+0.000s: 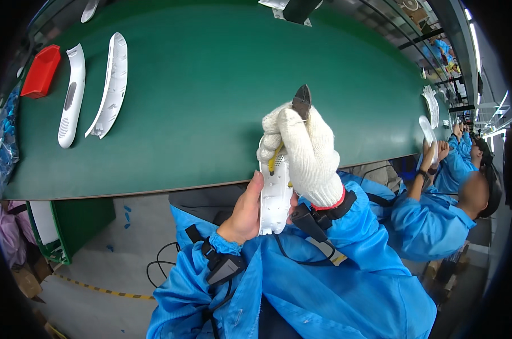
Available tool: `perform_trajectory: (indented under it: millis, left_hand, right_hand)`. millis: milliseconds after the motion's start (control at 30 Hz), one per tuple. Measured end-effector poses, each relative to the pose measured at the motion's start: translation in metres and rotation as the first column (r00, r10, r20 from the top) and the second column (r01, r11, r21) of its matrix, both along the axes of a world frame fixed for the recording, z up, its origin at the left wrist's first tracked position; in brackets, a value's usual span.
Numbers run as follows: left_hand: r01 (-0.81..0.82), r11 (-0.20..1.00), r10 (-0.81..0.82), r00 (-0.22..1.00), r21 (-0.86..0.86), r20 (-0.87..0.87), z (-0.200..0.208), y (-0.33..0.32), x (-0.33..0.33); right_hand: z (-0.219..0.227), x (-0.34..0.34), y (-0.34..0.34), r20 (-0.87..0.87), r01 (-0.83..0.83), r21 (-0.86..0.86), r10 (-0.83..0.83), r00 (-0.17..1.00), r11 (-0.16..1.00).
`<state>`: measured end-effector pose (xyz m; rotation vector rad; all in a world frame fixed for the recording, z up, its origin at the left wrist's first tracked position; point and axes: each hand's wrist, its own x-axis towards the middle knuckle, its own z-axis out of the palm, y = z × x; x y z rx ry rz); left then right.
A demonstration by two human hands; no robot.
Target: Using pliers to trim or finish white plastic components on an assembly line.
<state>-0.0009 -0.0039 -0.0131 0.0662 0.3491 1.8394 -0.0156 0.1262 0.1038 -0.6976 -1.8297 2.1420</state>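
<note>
My bare left hand (246,210) grips a white curved plastic shell (275,200) at the table's front edge, its ribbed inner side up and a cluster of small holes near its far end. My right hand (309,150), in a white knitted glove with a red cuff, is closed round a pair of nippers (302,100). Their dark jaws point away from me, above the glove. A yellow handle (276,159) shows below the gloved fingers, over the shell's far end. Most of the tool is hidden in the glove.
On the green table (193,96) lie a white shell (73,101) with a grey oval inset, another white shell (113,82) and a red bin (41,72). A bag of blue pieces (6,138) is at far left. Right, a co-worker (431,220) holds a white part (427,133).
</note>
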Motion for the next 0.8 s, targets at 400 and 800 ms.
perform_trajectory:
  millis: [400,800]
  left_hand:
    - [-0.082,0.981,0.075,0.996,-0.176,-0.046,0.019,0.006,0.0]
    - [-0.09,0.983,0.089,0.996,-0.159,-0.01,0.02,0.005,0.003]
  right_hand:
    - [0.002,-0.005,-0.002,0.026,0.001,0.033,-0.002,1.0,0.999]
    - [0.005,-0.012,-0.012,0.113,0.054,0.174,-0.074,0.991,0.983]
